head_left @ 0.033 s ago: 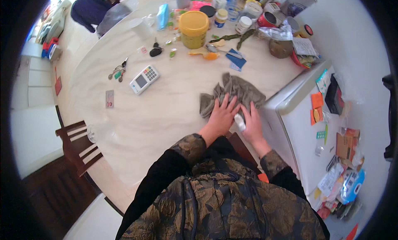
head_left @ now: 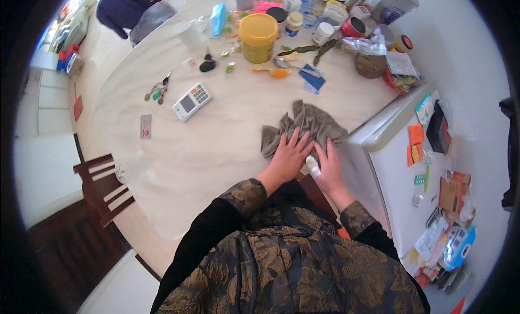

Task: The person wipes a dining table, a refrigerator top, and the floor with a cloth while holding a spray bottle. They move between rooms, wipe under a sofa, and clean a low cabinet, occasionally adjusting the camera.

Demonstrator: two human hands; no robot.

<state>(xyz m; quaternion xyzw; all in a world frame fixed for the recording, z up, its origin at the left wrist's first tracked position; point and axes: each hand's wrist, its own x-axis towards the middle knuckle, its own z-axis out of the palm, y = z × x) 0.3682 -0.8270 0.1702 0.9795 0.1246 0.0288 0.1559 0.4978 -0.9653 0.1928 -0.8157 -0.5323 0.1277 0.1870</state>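
A crumpled grey-brown cloth (head_left: 319,119) lies on the pale round table, close to its near right edge. My left hand (head_left: 291,158) rests flat on the cloth's near part, fingers spread. Beside it, my right hand (head_left: 330,172) touches the same cloth with its fingers stretched out. A small white thing (head_left: 312,166), perhaps crumpled tissue, shows between the two hands against the right hand's thumb side; its far part is hidden. Neither hand is wrapped around the cloth.
A white card terminal (head_left: 192,102), keys (head_left: 158,91) and a card (head_left: 145,126) lie to the left. Farther back stand a yellow-lidded tub (head_left: 257,37) and several jars, near a spoon (head_left: 297,66). A white appliance top (head_left: 403,167) borders the table at right; a wooden chair (head_left: 103,186) stands left.
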